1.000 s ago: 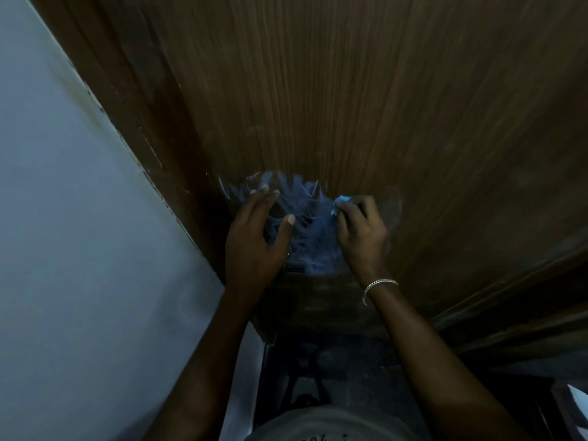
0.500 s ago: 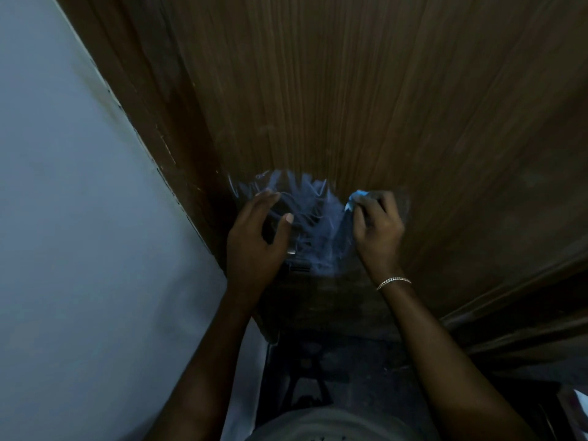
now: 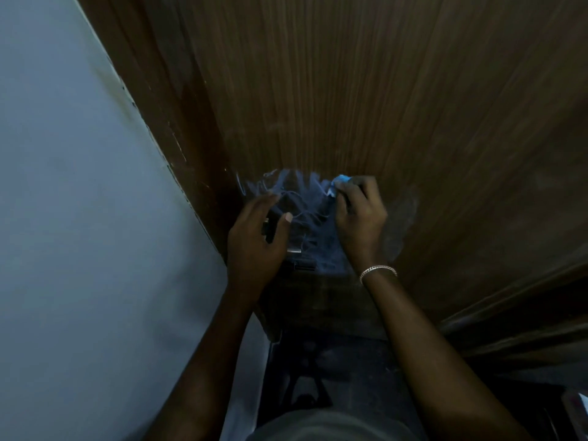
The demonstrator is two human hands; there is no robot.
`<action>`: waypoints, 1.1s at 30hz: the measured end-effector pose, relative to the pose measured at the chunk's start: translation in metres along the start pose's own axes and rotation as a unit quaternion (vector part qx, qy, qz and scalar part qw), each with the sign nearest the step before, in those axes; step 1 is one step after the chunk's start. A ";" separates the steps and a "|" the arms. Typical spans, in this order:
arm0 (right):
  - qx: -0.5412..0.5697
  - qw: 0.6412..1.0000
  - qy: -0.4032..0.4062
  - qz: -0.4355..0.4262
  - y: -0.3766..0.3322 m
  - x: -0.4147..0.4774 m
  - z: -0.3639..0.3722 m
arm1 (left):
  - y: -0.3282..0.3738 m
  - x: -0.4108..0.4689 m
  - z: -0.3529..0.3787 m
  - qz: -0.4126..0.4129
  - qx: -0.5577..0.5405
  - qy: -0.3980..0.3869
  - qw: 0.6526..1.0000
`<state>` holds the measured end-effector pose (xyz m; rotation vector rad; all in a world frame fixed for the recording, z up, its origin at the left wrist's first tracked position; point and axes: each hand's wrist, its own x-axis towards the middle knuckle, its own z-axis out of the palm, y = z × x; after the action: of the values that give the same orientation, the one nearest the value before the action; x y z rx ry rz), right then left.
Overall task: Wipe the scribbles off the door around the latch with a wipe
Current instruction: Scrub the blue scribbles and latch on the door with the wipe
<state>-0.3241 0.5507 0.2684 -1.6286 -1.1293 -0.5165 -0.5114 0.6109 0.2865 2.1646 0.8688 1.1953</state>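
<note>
Pale blue scribbles [image 3: 302,202] cover a patch of the brown wooden door [image 3: 381,90] near its left edge. My right hand [image 3: 359,218] grips a light blue wipe [image 3: 339,181] and presses it to the door at the upper right of the scribbles. My left hand [image 3: 257,237] lies over the metal latch [image 3: 294,249] at the left of the patch, fingers relaxed against the door; most of the latch is hidden under it. A smeared, dull area [image 3: 402,218] shows on the door just right of my right hand.
A grey-white wall [image 3: 79,218] fills the left side, meeting the dark door frame [image 3: 178,138]. A dark wooden ledge or moulding [image 3: 509,329] runs at the lower right. The dim floor [image 3: 334,361] lies below between my arms.
My right hand with the wipe has shifted slightly right and up along the top edge of the scribbles. My left hand has stayed over the latch.
</note>
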 end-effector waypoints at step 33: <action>-0.006 0.997 -0.062 -0.043 -0.031 0.006 0.025 | -0.011 0.005 -0.010 -0.023 -0.015 -0.007 1.000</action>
<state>-0.3532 0.5765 0.2796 -1.6470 -1.2946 -0.4826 -0.5212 0.6235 0.2866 2.1155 0.8850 1.1621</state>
